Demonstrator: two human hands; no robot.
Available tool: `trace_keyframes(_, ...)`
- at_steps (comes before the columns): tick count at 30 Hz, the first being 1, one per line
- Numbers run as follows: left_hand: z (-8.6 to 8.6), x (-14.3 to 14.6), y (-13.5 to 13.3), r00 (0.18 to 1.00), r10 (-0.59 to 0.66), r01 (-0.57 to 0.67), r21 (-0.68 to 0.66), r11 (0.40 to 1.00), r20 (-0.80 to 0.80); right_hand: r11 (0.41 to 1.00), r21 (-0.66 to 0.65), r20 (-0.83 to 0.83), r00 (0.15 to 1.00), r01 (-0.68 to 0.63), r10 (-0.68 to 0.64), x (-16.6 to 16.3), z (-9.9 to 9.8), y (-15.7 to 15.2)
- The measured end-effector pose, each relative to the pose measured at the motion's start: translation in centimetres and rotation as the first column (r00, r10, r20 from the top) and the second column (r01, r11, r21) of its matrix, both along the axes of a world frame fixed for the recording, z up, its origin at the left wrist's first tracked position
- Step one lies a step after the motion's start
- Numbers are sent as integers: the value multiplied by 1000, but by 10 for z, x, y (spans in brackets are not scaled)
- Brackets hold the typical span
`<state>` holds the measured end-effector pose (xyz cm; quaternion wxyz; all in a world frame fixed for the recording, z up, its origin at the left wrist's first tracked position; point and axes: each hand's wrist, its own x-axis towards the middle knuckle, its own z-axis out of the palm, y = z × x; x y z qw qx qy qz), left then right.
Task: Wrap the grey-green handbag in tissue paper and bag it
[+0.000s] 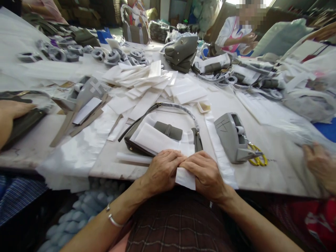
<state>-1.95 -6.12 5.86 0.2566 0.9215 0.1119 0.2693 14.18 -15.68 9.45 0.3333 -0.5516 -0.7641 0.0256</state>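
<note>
At the worktop's [262,175] near edge, left hand [162,171] and right hand [206,175] meet, fingers curled tight on white paper [185,177] against a grey bag [168,134]; tape dispenser [231,136] sits just right.

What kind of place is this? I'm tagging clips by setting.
Probably a handbag workshop or packing room. Both hands, left and right, press white paper at a grey handbag on a shared table with strap rolls, a tape dispenser and other bags.
</note>
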Motion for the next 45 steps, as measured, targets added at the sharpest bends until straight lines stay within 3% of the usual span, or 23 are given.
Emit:
trace_keyframes(4,2,2,-2,999,31,-33,-53,998,-37,999,6,45,998,32,-32,13,4,8)
trace_keyframes(10,-3,16,-9,957,265,-266,-10,964,114,991,-130,54,998,25,-18,32,-3,17)
trace_keyframes(15,-8,23,-11,935,329,-337,47,940,132,966,-249,-55,995,67,-83,36,-16,33)
trace_keyframes(19,-10,27,-10,937,331,-339,65,939,111,945,-315,-186,971,84,-149,40,-27,45)
trace_keyframes(24,-12,27,-8,958,282,-287,189,939,53,918,-374,-266,932,135,-245,40,-29,48)
trace_keyframes(29,-11,22,-5,983,183,-185,208,960,29,861,-467,-205,923,201,-327,40,-27,53)
trace_keyframes(36,-10,23,-6,991,131,-133,248,960,24,826,-490,-131,914,278,-385,44,-29,60)
trace_keyframes(45,-7,33,-14,968,207,-153,318,936,-144,753,-506,-11,870,420,-493,42,-28,68)
